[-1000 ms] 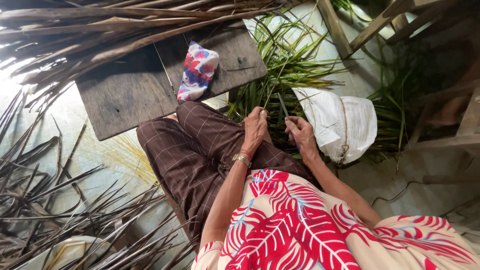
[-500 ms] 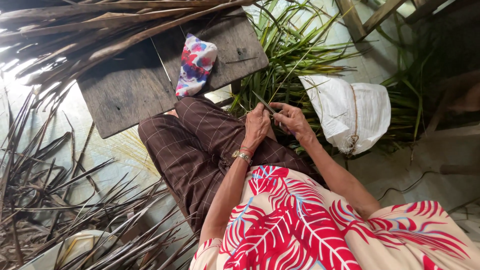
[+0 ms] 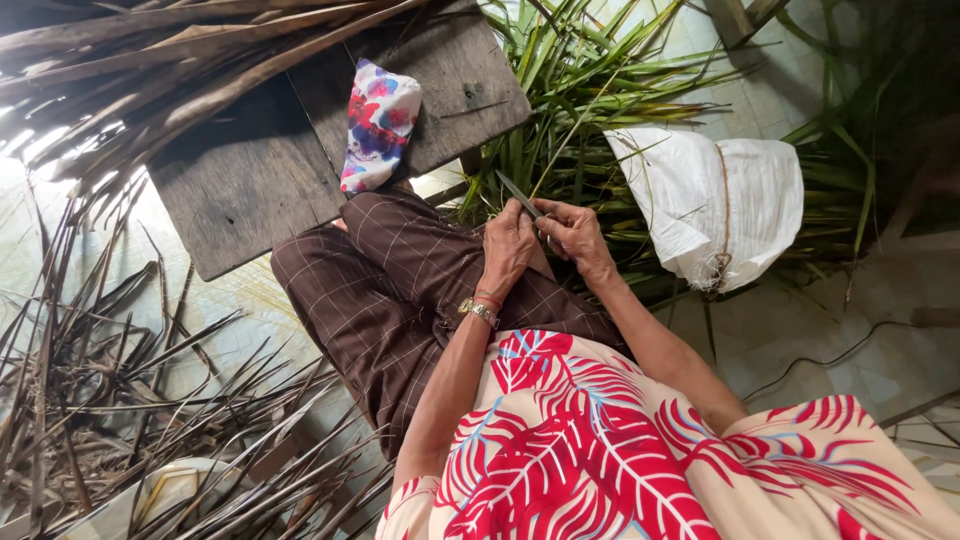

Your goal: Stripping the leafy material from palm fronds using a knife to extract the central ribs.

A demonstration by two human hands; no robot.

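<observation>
My left hand [image 3: 508, 248], with a gold watch on its wrist, pinches a thin green leaf strip [image 3: 570, 135] that runs up and away over the green leaves. My right hand [image 3: 570, 232] grips a small knife [image 3: 520, 194], its blade pointing up-left across the strip just above my left fingers. Both hands rest close together over my knees, which are covered by brown checked trousers [image 3: 400, 290].
A dark wooden board [image 3: 250, 180] lies ahead with a floral cloth pouch [image 3: 380, 125] on it. Green leaves [image 3: 580, 90] pile beyond my hands, beside a white sack [image 3: 720, 205]. Dry brown leaf strips [image 3: 120, 370] cover the floor at left; dry fronds [image 3: 150, 60] lie at top left.
The knife blade swung from upright beside the strip to slanting up-left across it. My hands drew closer together. The view shifted slightly.
</observation>
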